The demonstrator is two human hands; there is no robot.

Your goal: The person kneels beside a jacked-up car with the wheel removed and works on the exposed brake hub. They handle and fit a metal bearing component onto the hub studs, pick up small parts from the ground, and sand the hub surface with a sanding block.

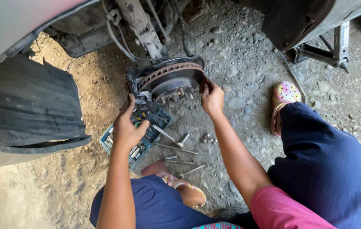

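left hand [127, 127] curls on the caliper [134, 87], fingertips hidden. right hand [211, 98] grips the brake disc [170, 78] rim; socket set [140, 135] partly covered

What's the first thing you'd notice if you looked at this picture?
The rusty round brake disc in the upper middle, bare with no wheel on it, catches the eye first. The person's left hand grips the part at its left edge and the right hand holds its right edge. Just below lie a blue socket tray and loose metal tools on the gravel ground.
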